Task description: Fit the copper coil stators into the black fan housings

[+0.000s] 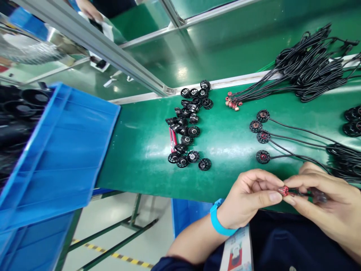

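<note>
Near the front edge of the bench, my left hand point(254, 192) pinches a small red-wound motor stator point(284, 191) between thumb and fingertips. My right hand point(327, 203) is closed around the black cable point(295, 191) beside the stator, its thumb tip close to the windings. Part of the cable is hidden in the right palm. Just beyond the hands lie several round black hubs point(263, 156) fitted with red or copper windings, each with a black cable running right. Farther back, a group of bare stators point(233, 102) lies at the ends of bundled black cables point(307, 71).
Several loose black hubs point(194, 131) cluster mid-bench, beside a red-handled tool point(173, 140). More black hubs point(352, 128) sit at the right edge. A large blue crate point(81, 150) with black parts stands left. A metal post point(113, 52) rises behind; another person's hand point(89, 9) shows beyond.
</note>
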Action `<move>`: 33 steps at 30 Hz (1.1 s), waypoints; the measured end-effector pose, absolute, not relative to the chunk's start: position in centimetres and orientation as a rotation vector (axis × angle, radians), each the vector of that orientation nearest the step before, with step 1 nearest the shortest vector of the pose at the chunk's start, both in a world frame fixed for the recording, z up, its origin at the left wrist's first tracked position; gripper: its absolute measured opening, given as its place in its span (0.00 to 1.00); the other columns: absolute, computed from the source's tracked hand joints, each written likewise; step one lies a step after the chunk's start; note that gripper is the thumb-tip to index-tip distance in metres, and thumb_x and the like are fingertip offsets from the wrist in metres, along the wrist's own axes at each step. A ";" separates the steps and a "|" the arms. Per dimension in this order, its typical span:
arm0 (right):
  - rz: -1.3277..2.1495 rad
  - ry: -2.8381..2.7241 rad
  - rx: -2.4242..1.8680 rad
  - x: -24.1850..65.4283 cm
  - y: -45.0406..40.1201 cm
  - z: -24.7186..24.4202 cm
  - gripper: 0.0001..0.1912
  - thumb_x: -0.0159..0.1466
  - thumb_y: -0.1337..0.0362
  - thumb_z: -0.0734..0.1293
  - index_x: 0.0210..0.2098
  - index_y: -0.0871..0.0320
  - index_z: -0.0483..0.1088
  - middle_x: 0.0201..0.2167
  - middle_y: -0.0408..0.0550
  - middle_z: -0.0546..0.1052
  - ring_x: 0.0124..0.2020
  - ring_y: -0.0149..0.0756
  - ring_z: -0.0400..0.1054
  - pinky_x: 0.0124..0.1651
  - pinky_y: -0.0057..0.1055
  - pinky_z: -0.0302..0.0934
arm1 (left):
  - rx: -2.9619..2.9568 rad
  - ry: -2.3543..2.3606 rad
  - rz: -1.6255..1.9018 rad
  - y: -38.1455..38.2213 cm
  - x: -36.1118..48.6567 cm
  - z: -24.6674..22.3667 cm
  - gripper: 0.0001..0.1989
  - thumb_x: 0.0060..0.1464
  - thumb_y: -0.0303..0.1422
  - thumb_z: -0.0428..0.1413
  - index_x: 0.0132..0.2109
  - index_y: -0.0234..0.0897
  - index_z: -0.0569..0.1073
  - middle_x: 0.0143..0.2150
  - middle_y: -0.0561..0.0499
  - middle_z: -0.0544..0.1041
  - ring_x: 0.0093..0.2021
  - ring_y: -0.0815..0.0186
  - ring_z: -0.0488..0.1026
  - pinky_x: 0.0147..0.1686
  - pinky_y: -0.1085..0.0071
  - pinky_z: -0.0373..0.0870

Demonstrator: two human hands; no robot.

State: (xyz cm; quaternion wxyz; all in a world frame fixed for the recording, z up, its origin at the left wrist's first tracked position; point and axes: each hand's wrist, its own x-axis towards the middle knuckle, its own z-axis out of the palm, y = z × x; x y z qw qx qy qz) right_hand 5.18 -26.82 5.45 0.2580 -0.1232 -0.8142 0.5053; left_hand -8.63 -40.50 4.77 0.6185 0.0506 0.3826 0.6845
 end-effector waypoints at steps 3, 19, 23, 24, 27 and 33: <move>1.363 -2.222 -0.329 5.2 -26.8 5.4 0.13 0.66 0.71 0.73 0.48 0.51 0.77 0.29 0.42 0.76 0.27 0.30 0.67 0.25 0.28 0.63 | 0.116 0.873 1.593 -40.4 -8.7 4.9 0.17 0.44 0.38 0.78 0.37 0.37 0.82 0.34 0.53 0.82 0.34 0.71 0.79 0.39 0.75 0.77; 1.103 -2.211 -0.371 5.1 -27.2 4.7 0.19 0.64 0.69 0.76 0.53 0.52 0.73 0.34 0.44 0.76 0.32 0.33 0.72 0.30 0.31 0.67 | 0.038 1.023 1.640 -40.2 -9.2 5.2 0.14 0.43 0.37 0.78 0.34 0.37 0.85 0.31 0.52 0.83 0.29 0.71 0.78 0.35 0.74 0.78; 0.602 -2.325 -0.296 6.0 -27.2 4.9 0.20 0.60 0.70 0.80 0.49 0.49 0.77 0.45 0.46 0.79 0.37 0.35 0.71 0.36 0.37 0.68 | -0.021 1.083 1.630 -40.4 -9.4 5.4 0.16 0.41 0.38 0.79 0.33 0.36 0.84 0.31 0.51 0.83 0.31 0.69 0.79 0.36 0.73 0.78; 0.532 -2.367 -0.252 6.3 -27.1 5.0 0.21 0.60 0.70 0.80 0.50 0.48 0.78 0.44 0.46 0.79 0.37 0.35 0.71 0.38 0.37 0.67 | -0.032 1.085 1.628 -40.4 -9.4 5.4 0.16 0.41 0.38 0.79 0.33 0.36 0.84 0.31 0.51 0.83 0.31 0.70 0.78 0.36 0.73 0.77; 0.417 -2.443 -0.134 7.0 -26.9 5.2 0.25 0.60 0.72 0.80 0.55 0.53 0.78 0.40 0.45 0.81 0.37 0.36 0.73 0.41 0.39 0.65 | -0.034 1.055 1.627 -40.4 -9.5 5.4 0.15 0.42 0.37 0.79 0.34 0.36 0.84 0.31 0.52 0.83 0.29 0.71 0.77 0.34 0.74 0.76; 0.463 -2.419 -0.153 5.8 -27.1 5.2 0.16 0.64 0.76 0.73 0.49 0.57 0.75 0.37 0.45 0.80 0.34 0.34 0.71 0.40 0.38 0.62 | 0.023 0.959 1.631 -40.6 -9.4 5.3 0.13 0.46 0.36 0.77 0.37 0.38 0.84 0.31 0.53 0.83 0.31 0.71 0.80 0.34 0.75 0.74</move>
